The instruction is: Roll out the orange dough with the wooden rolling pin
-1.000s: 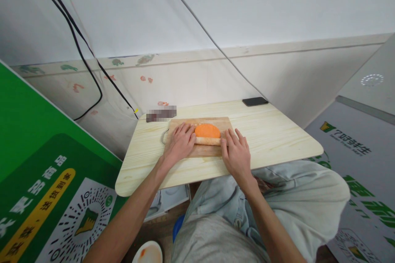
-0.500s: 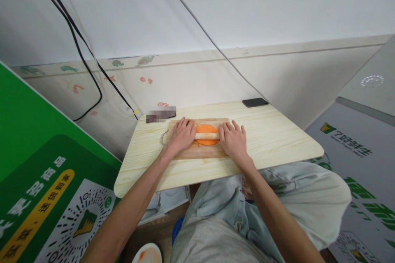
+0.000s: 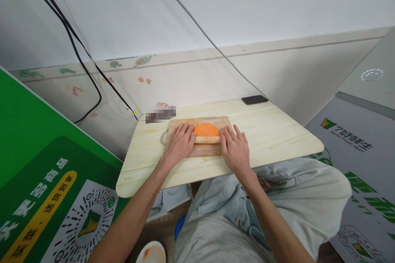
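A pale wooden rolling pin (image 3: 207, 140) lies crosswise over the near edge of a flat orange round of dough (image 3: 206, 130). The dough rests on a wooden cutting board (image 3: 206, 151) with a metal loop handle at its left. My left hand (image 3: 182, 139) covers the pin's left end, its fingers pointing away over the board. Over the right end lies my right hand (image 3: 234, 146), fingers bent across it. Both ends of the pin are hidden under the hands.
The board sits on a light wood-grain table (image 3: 274, 131). A black phone (image 3: 254, 100) lies at the back right, and a blurred-out dark object (image 3: 160, 115) at the back left. Below the table is a white, orange-stained dish (image 3: 151, 252). Cables (image 3: 95, 70) run along the wall.
Both hands have rolled the pin toward me, from the middle of the dough to its near edge. More of the dough's far part shows now.
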